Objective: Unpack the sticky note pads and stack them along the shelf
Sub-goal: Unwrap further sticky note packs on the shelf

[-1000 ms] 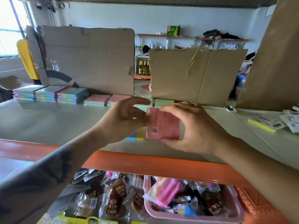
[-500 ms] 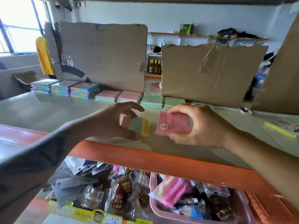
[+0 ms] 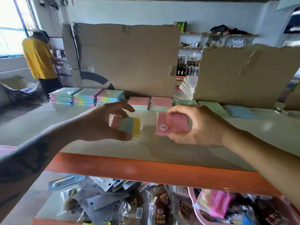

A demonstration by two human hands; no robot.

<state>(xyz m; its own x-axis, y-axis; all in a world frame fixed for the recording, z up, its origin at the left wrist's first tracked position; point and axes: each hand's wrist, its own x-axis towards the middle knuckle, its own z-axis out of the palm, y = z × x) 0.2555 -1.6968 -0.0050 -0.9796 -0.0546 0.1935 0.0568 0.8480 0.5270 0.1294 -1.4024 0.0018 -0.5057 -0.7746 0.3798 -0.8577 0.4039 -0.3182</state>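
Two hands: both raised above the grey shelf [image 3: 48, 127] with its orange front edge, well apart from the row at the back.
Left hand [image 3: 103, 122]: fingers and thumb pinch a small block of pink, blue and yellow sticky notes [image 3: 125, 125], seemingly in clear film.
Right hand [image 3: 194, 127]: fingers curl round a pink wrapped pack of sticky notes [image 3: 172, 124].
Done: multicoloured pad stacks [image 3: 86, 96], pink-topped pads [image 3: 150, 102] and pale green and blue pads [image 3: 215, 108] already line the shelf before brown cardboard sheets [image 3: 129, 59].
Left: by my judgement, the two held packs await placing.
Writing: a round sticker on the pink pack, its print too small to read.
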